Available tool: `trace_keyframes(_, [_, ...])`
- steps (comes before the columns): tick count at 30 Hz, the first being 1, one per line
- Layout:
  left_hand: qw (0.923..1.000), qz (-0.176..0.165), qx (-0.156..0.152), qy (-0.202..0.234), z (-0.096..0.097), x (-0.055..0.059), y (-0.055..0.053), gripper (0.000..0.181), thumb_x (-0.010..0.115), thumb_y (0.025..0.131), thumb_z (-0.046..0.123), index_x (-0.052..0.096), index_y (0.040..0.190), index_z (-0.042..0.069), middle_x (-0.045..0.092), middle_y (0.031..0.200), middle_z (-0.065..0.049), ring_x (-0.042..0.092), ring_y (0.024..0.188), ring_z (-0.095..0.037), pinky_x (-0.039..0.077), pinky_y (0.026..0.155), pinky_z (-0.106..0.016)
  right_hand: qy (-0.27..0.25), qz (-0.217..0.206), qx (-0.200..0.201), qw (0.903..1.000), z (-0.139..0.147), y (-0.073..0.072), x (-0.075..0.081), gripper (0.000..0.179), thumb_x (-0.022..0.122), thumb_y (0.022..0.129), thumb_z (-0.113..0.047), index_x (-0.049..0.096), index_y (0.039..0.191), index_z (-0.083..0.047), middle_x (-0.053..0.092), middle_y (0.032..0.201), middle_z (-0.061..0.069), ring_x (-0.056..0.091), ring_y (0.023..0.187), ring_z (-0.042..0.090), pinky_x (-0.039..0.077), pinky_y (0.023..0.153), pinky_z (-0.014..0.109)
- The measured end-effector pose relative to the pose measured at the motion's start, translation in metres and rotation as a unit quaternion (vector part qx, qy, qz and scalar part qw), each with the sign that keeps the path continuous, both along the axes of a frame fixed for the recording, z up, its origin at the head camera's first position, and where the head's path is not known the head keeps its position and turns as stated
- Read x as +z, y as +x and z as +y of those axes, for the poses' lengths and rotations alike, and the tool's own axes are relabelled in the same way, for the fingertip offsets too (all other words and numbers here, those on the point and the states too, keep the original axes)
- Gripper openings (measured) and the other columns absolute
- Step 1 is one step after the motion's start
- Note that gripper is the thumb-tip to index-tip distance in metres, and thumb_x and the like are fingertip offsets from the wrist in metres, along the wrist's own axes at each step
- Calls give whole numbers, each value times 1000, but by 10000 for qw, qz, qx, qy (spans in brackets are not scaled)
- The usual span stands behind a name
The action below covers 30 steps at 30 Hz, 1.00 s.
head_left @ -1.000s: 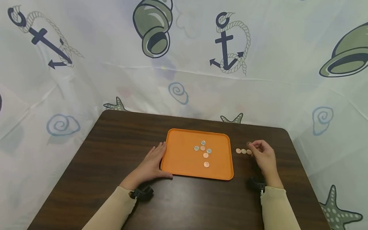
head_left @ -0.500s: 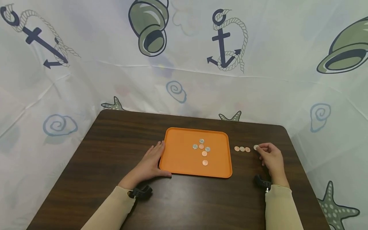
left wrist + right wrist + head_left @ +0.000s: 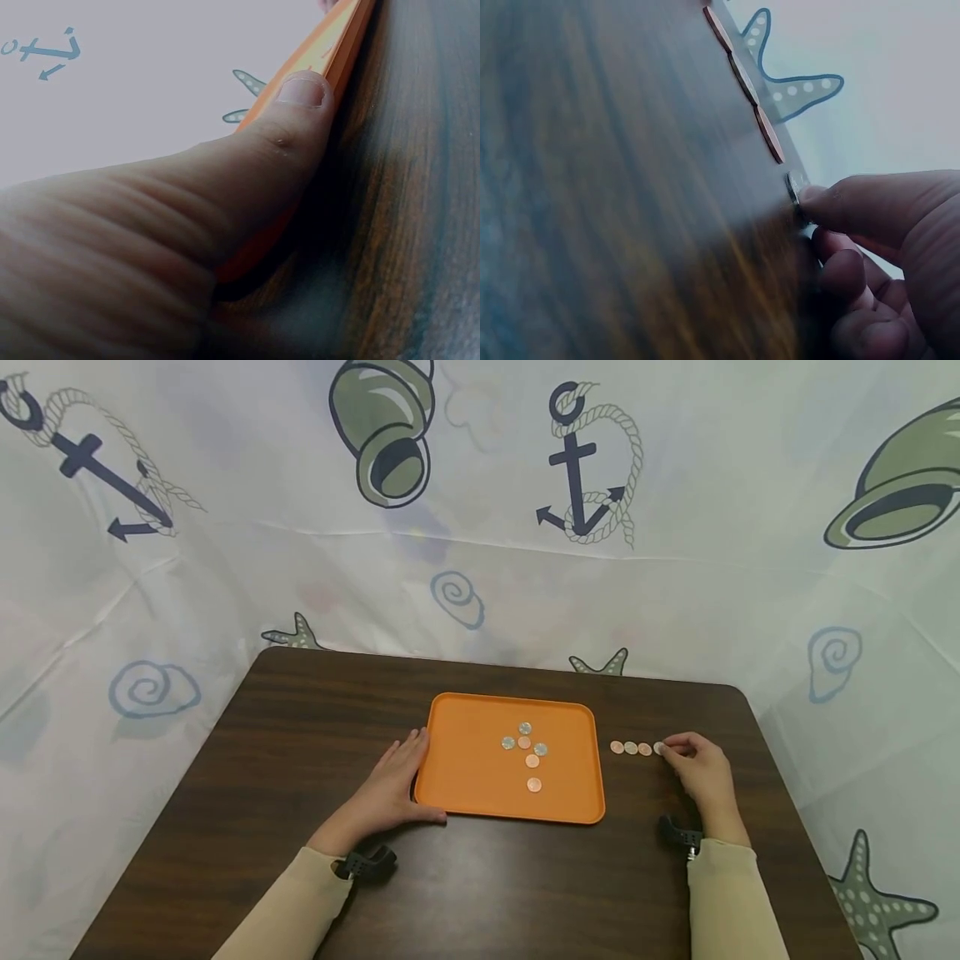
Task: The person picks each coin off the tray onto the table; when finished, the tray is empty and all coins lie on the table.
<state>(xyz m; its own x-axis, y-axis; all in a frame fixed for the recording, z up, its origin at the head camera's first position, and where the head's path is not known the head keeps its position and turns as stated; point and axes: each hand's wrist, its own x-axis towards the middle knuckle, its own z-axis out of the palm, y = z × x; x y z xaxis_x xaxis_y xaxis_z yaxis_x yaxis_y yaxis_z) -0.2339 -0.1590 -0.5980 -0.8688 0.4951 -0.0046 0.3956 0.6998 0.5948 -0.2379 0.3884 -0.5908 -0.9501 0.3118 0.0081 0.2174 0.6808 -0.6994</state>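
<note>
My right hand pinches a silver coin at the right end of a short row on the table. In the right wrist view the thumb lies on this coin, low at the tabletop, with a small gap to the nearest coin. The row's other three are a copper coin, a pale coin and another copper coin. My left hand rests against the left side of an orange tray, fingers straight, thumb along its front edge.
On the tray lie three silver coins, one of them at the top, and three copper coins, the lowest set apart. Everything stands on a dark wooden table. A white curtain with sea prints hangs behind it.
My right hand first moved right, with the silver coin coming into sight, then came slightly back left, bringing it to the row's end. The left hand stays at the tray.
</note>
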Motion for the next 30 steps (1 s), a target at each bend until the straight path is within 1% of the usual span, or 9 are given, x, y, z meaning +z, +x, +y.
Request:
trace_keyframes(5, [10000, -54, 23, -17, 0, -1, 1, 147, 89, 75, 75, 7, 176, 7, 9, 185, -13, 8, 173, -31, 4, 139, -60, 96, -40, 44, 9999, -1, -1, 0, 26, 74, 106, -30, 80, 116, -8, 74, 99, 12, 61, 74, 19, 50, 58, 28])
trace_keyframes(9, [9999, -92, 45, -32, 1, -1, 2, 148, 89, 75, 76, 6, 176, 7, 8, 185, -12, 7, 173, -30, 3, 139, -59, -37, -109, 59, 9999, 1, 0, -1, 31, 72, 107, -35, 81, 117, -7, 71, 92, 10, 60, 69, 18, 50, 53, 30])
trace_keyframes(13, [9999, -109, 43, -30, 1, -1, 1, 147, 89, 75, 74, 6, 176, 7, 8, 185, -11, 6, 173, -30, 3, 139, -59, -330, -244, -11, 9992, 3, 0, 1, 39, 69, 108, -44, 80, 118, -8, 67, 85, 8, 58, 64, 18, 51, 49, 33])
trace_keyframes(16, [9999, -99, 32, -29, 1, 0, 0, 147, 89, 76, 74, 5, 176, 7, 8, 185, -12, 6, 173, -31, 3, 139, -60, -545, -256, -217, 9980, 3, -1, 2, 50, 67, 106, -56, 78, 118, -9, 64, 83, 3, 58, 66, 16, 51, 54, 32])
trace_keyframes(19, [10000, -58, 23, -39, 1, 2, -1, 147, 90, 76, 73, 6, 176, 6, 9, 185, -13, 7, 173, -32, 4, 139, -61, -757, -69, -467, 9960, 1, -2, 2, 56, 68, 103, -63, 76, 116, -9, 61, 80, -5, 59, 68, 13, 49, 59, 30])
trace_keyframes(22, [10000, -9, 8, -45, 1, 2, -1, 146, 90, 76, 72, 8, 176, 4, 11, 184, -16, 10, 172, -35, 5, 138, -64, -684, 343, -506, 9958, -4, -1, 1, 51, 69, 103, -60, 76, 114, -10, 62, 82, -7, 59, 68, 11, 49, 61, 26])
trace_keyframes(25, [10000, -37, 15, -86, 1, 0, -1, 147, 90, 76, 73, 7, 176, 5, 10, 185, -15, 9, 173, -34, 5, 138, -62, -367, 792, -64, 9962, -12, -1, 5, 40, 70, 106, -51, 76, 111, -12, 68, 90, -2, 58, 73, 11, 48, 63, 24])
trace_keyframes(27, [9999, -70, 22, -93, 2, 0, -1, 147, 89, 75, 74, 6, 176, 6, 9, 185, -14, 8, 173, -33, 4, 139, -62, -218, 975, 469, 9939, -21, -1, 14, 32, 71, 107, -45, 77, 111, -13, 72, 94, 5, 58, 76, 13, 47, 64, 24])
trace_keyframes(30, [9999, -84, 37, -130, 2, 0, -3, 148, 88, 75, 76, 5, 176, 8, 8, 185, -11, 6, 173, -30, 3, 139, -59, -186, 975, 1357, 9858, -41, 0, 34, 23, 72, 108, -36, 77, 113, -15, 75, 100, 9, 61, 81, 16, 51, 68, 24])
